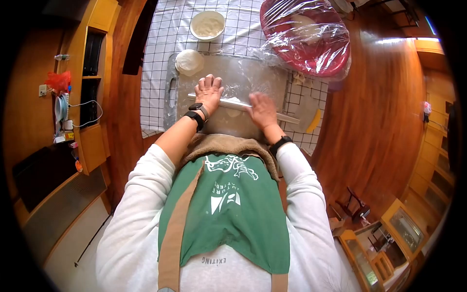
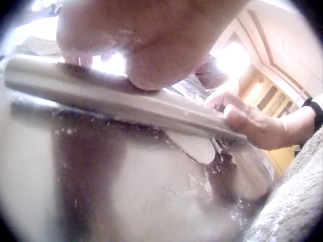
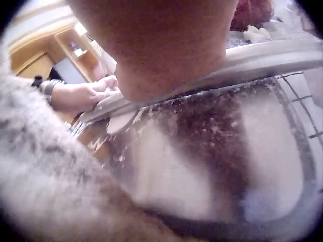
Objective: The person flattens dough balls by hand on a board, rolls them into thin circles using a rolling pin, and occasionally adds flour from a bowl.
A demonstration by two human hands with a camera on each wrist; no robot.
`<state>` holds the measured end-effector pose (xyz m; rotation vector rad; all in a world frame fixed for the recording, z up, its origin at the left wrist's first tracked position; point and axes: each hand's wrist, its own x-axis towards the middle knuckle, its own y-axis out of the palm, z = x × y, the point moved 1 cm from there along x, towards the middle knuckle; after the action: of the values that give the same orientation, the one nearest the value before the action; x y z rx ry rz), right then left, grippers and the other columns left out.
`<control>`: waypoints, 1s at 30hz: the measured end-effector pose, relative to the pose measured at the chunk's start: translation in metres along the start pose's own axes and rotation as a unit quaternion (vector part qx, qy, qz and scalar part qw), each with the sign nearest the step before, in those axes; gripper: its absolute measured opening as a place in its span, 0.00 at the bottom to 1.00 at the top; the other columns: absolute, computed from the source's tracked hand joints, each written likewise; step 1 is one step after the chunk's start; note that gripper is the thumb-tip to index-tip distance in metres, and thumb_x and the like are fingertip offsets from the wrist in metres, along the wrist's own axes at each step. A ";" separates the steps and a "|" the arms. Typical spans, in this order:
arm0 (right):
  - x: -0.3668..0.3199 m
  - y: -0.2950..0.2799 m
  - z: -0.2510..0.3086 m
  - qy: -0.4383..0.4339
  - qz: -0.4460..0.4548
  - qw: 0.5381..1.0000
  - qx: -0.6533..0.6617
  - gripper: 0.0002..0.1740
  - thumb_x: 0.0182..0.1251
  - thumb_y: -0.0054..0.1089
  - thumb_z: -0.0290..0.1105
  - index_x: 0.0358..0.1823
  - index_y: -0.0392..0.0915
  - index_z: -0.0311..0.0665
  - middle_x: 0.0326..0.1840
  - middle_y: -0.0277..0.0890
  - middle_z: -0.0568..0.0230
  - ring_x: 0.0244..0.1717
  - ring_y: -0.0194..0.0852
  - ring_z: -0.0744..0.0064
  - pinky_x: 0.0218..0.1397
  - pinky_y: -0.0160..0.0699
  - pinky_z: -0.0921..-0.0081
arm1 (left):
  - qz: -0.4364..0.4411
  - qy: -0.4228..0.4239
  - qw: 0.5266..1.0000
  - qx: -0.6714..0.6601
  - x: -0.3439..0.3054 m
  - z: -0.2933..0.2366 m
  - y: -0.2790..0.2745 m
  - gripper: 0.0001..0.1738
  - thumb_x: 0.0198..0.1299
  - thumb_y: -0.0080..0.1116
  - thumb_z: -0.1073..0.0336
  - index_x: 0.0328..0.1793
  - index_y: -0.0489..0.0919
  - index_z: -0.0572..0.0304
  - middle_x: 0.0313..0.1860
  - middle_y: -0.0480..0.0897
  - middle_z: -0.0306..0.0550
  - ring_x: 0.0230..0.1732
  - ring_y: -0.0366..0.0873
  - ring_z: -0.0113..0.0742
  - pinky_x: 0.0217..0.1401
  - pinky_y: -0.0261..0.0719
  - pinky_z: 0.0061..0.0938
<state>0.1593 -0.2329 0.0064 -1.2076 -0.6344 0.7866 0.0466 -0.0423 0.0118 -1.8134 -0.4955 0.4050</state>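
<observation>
A metal rolling pin point(image 1: 233, 103) lies across a floured grey board point(image 1: 270, 73). My left hand point(image 1: 209, 95) presses on the pin's left part with the palm, fingers stretched out past it. Farther right along the pin rests my right hand point(image 1: 262, 111), slightly blurred, its fingers pointing forward. Between the hands a thin flat piece of dough point(image 2: 194, 147) shows from under the pin in the left wrist view. The right wrist view also shows the dough point(image 3: 118, 123), partly covered by the pin. A stack of round dough wrappers point(image 1: 189, 62) sits at the board's far left corner.
Beyond the board stands a white bowl point(image 1: 207, 39) of flour. A red basin point(image 1: 272, 30) under clear plastic wrap is at the far right. A scraper with a yellow edge point(image 1: 314, 121) lies right of the board on the checked tablecloth point(image 1: 155, 92).
</observation>
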 end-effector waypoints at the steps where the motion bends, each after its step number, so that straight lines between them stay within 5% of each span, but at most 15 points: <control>1: -0.014 -0.001 0.001 -0.088 0.002 0.996 0.013 0.23 0.61 0.55 0.50 0.53 0.69 0.46 0.50 0.68 0.64 0.50 0.66 0.62 0.51 0.65 0.63 | -0.002 0.002 1.000 -0.001 0.000 -0.002 -0.006 0.16 0.60 0.55 0.57 0.55 0.71 0.42 0.57 0.65 0.44 0.61 0.61 0.46 0.60 0.62 0.43; 2: -0.025 -0.001 0.003 -0.175 0.004 0.984 0.026 0.22 0.60 0.57 0.46 0.51 0.70 0.44 0.48 0.69 0.64 0.49 0.68 0.63 0.50 0.66 0.65 | 0.039 0.046 0.998 -0.009 -0.001 -0.006 -0.012 0.18 0.58 0.57 0.60 0.55 0.71 0.43 0.58 0.65 0.44 0.61 0.62 0.46 0.60 0.63 0.43; 7: -0.047 -0.007 0.003 -0.200 0.031 0.979 0.020 0.17 0.57 0.55 0.37 0.49 0.71 0.43 0.43 0.71 0.67 0.46 0.69 0.67 0.47 0.67 0.69 | 0.143 0.279 0.947 -0.069 0.001 -0.031 -0.010 0.22 0.49 0.62 0.69 0.53 0.75 0.50 0.58 0.71 0.44 0.60 0.68 0.46 0.58 0.71 0.39; 9: -0.053 -0.011 0.002 -0.211 0.034 0.976 0.036 0.16 0.58 0.52 0.35 0.48 0.71 0.43 0.44 0.71 0.66 0.47 0.70 0.67 0.47 0.67 0.69 | 0.161 0.303 0.937 -0.069 -0.001 -0.040 -0.004 0.22 0.48 0.62 0.69 0.52 0.75 0.51 0.53 0.74 0.44 0.56 0.71 0.46 0.55 0.73 0.38; 11: -0.059 -0.011 0.000 -0.213 0.032 0.976 0.038 0.16 0.58 0.51 0.34 0.48 0.71 0.43 0.44 0.71 0.66 0.47 0.70 0.67 0.48 0.67 0.69 | 0.196 0.235 0.951 -0.041 -0.003 -0.047 -0.004 0.20 0.47 0.61 0.68 0.50 0.75 0.52 0.47 0.77 0.44 0.54 0.73 0.45 0.55 0.73 0.40; 12: -0.061 -0.011 0.000 -0.218 0.029 0.975 0.042 0.15 0.58 0.51 0.33 0.48 0.71 0.43 0.44 0.71 0.66 0.47 0.70 0.67 0.48 0.67 0.69 | 0.172 0.222 0.958 -0.051 -0.005 -0.046 0.001 0.12 0.48 0.60 0.67 0.41 0.78 0.55 0.41 0.78 0.45 0.51 0.74 0.47 0.51 0.75 0.40; 15: -0.065 -0.010 0.001 -0.212 0.031 0.975 0.054 0.15 0.59 0.50 0.33 0.49 0.71 0.42 0.45 0.71 0.65 0.47 0.70 0.67 0.48 0.68 0.70 | 0.192 0.209 0.959 0.000 -0.004 -0.040 0.007 0.07 0.49 0.58 0.66 0.35 0.80 0.55 0.40 0.78 0.43 0.49 0.75 0.45 0.50 0.75 0.39; 19: -0.068 -0.011 0.003 -0.205 0.030 0.977 0.059 0.16 0.59 0.50 0.33 0.49 0.71 0.42 0.44 0.71 0.65 0.47 0.70 0.66 0.48 0.68 0.70 | 0.245 0.184 0.951 -0.035 0.001 -0.039 0.004 0.08 0.50 0.59 0.65 0.35 0.82 0.58 0.38 0.81 0.47 0.45 0.78 0.48 0.48 0.77 0.39; 22: -0.058 -0.014 0.003 -0.213 0.030 0.974 0.065 0.16 0.58 0.53 0.34 0.49 0.71 0.42 0.44 0.71 0.65 0.47 0.70 0.66 0.48 0.68 0.70 | 0.234 0.065 0.943 -0.227 0.004 -0.022 0.008 0.12 0.51 0.62 0.61 0.42 0.83 0.53 0.36 0.84 0.54 0.41 0.82 0.51 0.45 0.79 0.40; 25: -0.042 -0.018 0.006 -0.228 0.025 0.971 0.072 0.18 0.56 0.57 0.36 0.49 0.72 0.42 0.44 0.70 0.66 0.47 0.69 0.66 0.48 0.68 0.70 | 0.238 0.112 0.962 -0.078 0.010 -0.019 0.001 0.10 0.54 0.60 0.59 0.36 0.83 0.57 0.32 0.83 0.55 0.35 0.80 0.55 0.38 0.77 0.44; 30: -0.012 -0.013 0.007 -0.241 0.038 0.968 0.060 0.21 0.56 0.60 0.40 0.50 0.72 0.44 0.45 0.70 0.66 0.49 0.69 0.65 0.49 0.68 0.67 | 0.243 0.066 0.962 -0.107 0.009 -0.012 -0.009 0.09 0.55 0.59 0.61 0.37 0.82 0.57 0.32 0.83 0.55 0.36 0.79 0.55 0.40 0.76 0.44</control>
<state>0.1488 -0.2406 0.0203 -0.9362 -0.9247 1.1835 0.0593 -0.0452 0.0233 -2.1560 0.0105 0.5743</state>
